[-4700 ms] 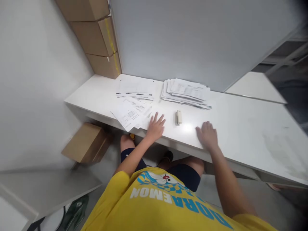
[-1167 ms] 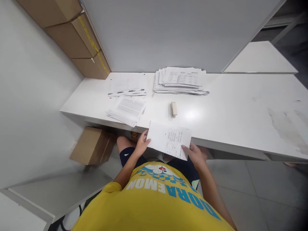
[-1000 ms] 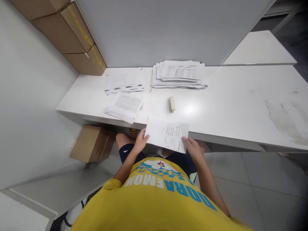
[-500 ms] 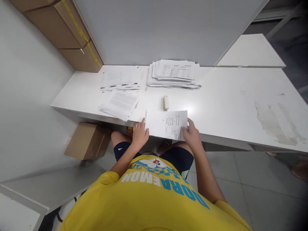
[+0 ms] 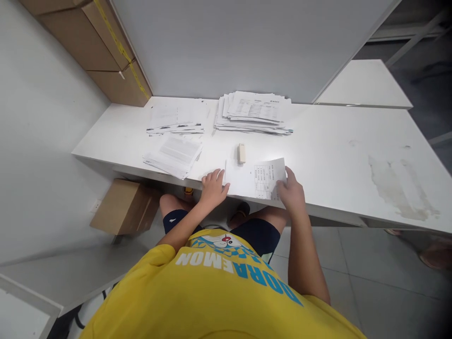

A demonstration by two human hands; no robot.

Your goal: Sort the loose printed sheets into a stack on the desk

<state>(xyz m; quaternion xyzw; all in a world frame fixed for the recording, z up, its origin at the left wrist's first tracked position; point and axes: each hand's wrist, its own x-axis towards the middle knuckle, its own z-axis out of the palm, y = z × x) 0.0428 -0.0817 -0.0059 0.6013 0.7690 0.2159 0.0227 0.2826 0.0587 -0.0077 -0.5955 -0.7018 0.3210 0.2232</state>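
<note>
A printed sheet of paper point(image 5: 243, 181) lies at the desk's front edge, with a small table printed on its right part. My right hand point(image 5: 292, 190) pinches its right edge, thumb on top and fingers behind. At the left edge of the sheet is my left hand point(image 5: 213, 188), its fingers and thumb apart, the fingertips by the edge. Just beyond the sheet stands a small cream stapler point(image 5: 241, 153). Whether more than one sheet is in my right hand, I cannot tell.
Behind the stapler is a thick paper stack point(image 5: 252, 113). Two looser piles, one farther back point(image 5: 173, 117) and one nearer point(image 5: 174, 155), lie to the left on the white desk point(image 5: 328, 150). Cardboard boxes point(image 5: 130, 87) stand at the back left; another box point(image 5: 116, 207) sits below the desk.
Both hands and the sheet have shifted right and slightly away from me along the desk edge. The stapler and paper piles stay in place; the view has tilted slightly.
</note>
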